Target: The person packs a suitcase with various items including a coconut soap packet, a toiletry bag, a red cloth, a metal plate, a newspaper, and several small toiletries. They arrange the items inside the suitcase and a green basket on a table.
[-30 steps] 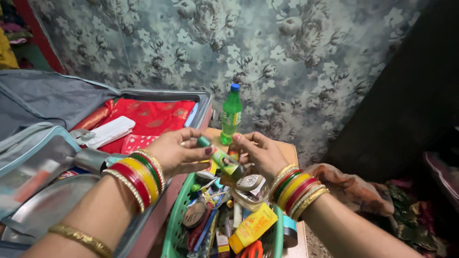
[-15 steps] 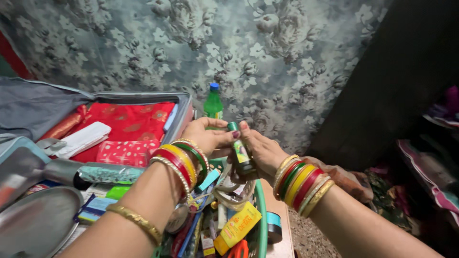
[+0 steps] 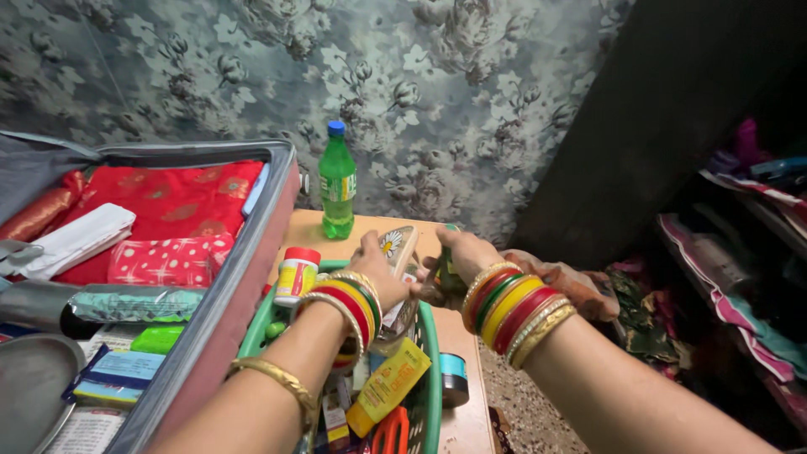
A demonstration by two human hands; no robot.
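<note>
Over green basket [image 3: 430, 370], right hand [image 3: 458, 261] wrapped round small green bottle [image 3: 445, 271]; left hand [image 3: 374, 265] pinching flat daisy-print case [image 3: 397, 245]. Bottle probably light, slick plastic, so grab mid-body, not cap.

Glossy green plastic basket [image 3: 433, 370], clear plastic bottle [image 3: 337, 185], matt wooden table [image 3: 370, 229], red patterned cloth [image 3: 181, 197]

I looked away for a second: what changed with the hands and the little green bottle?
Both hands sank from chest height to the green basket. The right hand keeps the small green bottle, now lower and partly hidden. The left hand has let go of its cap end. The soda bottle and open suitcase stayed put.
</note>
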